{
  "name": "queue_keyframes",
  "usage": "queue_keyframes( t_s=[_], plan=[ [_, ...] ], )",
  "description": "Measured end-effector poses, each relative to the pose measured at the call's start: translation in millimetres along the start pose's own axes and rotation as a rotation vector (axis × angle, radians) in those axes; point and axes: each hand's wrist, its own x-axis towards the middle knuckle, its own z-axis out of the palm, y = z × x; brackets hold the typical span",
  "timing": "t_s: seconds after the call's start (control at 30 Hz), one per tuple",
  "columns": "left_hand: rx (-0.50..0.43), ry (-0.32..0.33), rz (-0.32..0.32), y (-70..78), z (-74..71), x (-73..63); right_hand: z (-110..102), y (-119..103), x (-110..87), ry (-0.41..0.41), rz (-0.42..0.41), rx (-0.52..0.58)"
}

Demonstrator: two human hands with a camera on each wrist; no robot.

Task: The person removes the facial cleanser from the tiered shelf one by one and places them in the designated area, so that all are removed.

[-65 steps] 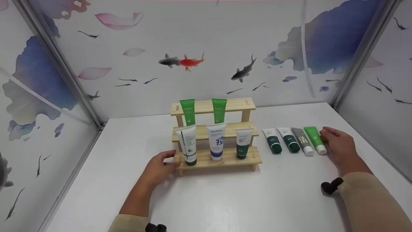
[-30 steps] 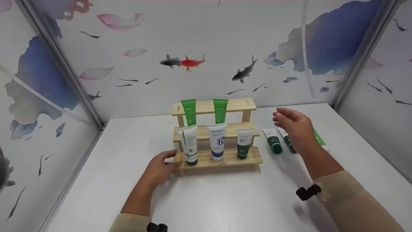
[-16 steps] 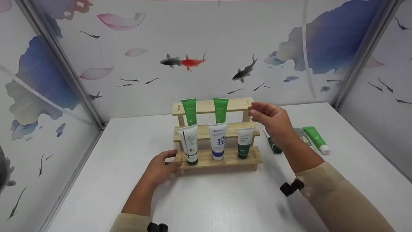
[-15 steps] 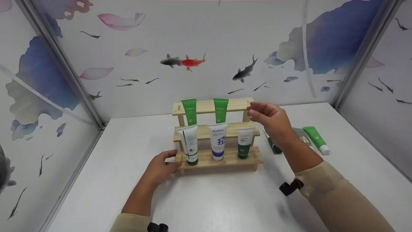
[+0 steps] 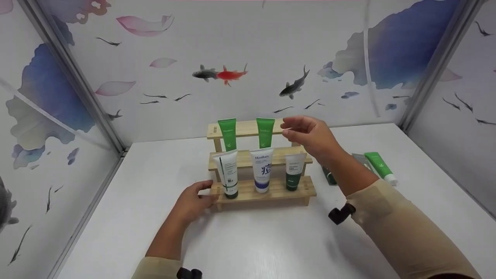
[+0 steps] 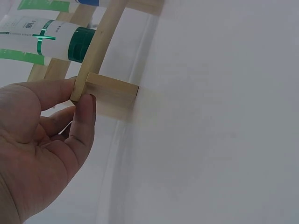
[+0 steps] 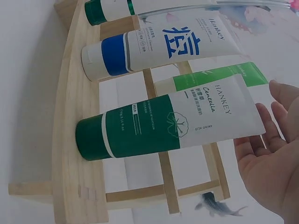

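My left hand (image 5: 195, 203) pinches the left end of the rack's bottom board between thumb and fingers, a narrow grip in the same place as two seconds ago. The rack (image 5: 277, 189) has not visibly moved. On that board the striped tube (image 5: 228, 176) leans a little, top to the left, with the left green tube (image 5: 228, 131) rising behind it. Next come the blue tube (image 5: 262, 170) and, behind it, the right green tube (image 5: 265, 131); then the dark tube (image 5: 293, 174). All five stand as before.

My right hand (image 5: 310, 135) is what has changed: it was out at the far-right tube, then at the right end of the top board, and is now further left, just beside the right green tube. It holds nothing; thumb and bent fingers stand slightly apart. I cannot tell whether they touch that tube.

Further right, my forearm now covers much of the row on the table (image 5: 255, 248); the grey tube (image 5: 360, 158) is partly hidden, the far-right tube (image 5: 380, 166) in plain sight.
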Motion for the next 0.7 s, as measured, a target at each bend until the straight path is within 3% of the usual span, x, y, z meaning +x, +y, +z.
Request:
queue_keyframes(
  t_s=[0.23,0.4,0.53,0.7],
  plan=[
    [0.001,0.009,0.031,-2.0,-0.2,-0.6,10.8,-8.2,8.6,-0.066,0.031,-0.047],
    [-0.002,0.008,0.013,-1.2,-0.4,-1.4,15.3,-12.1,16.2,-0.081,0.076,-0.022],
    [-0.001,0.004,0.009,-1.1,0.1,-1.2,15.1,-14.8,21.5,-0.104,0.119,-0.064],
    [-0.003,0.002,0.009,-1.9,0.0,-0.3,15.3,-15.5,24.2,-0.117,0.108,-0.091]
  ],
)
